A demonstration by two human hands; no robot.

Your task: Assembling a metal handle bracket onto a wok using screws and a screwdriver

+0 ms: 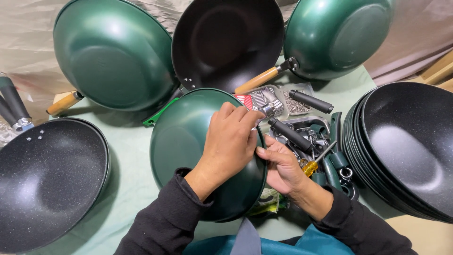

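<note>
A green wok (184, 141) stands tilted on its edge in front of me, its outer side facing me. My left hand (229, 141) lies across its back, fingers curled over the rim near a small metal bracket (268, 110). My right hand (283, 165) grips the wok's right rim from below. A black handle (290, 134) lies just right of the rim, beside both hands. A screwdriver with a yellow and orange handle (312, 164) rests close to my right hand.
Two more green woks (113, 52) (335, 33) and a black-lined one (226, 40) lean at the back, with wooden handles (257, 80). A black pan (47, 179) sits at left. A stack of pans (406, 146) stands at right. A tray of screws (295, 105), another black handle (311, 101) and green parts (332, 165) lie between.
</note>
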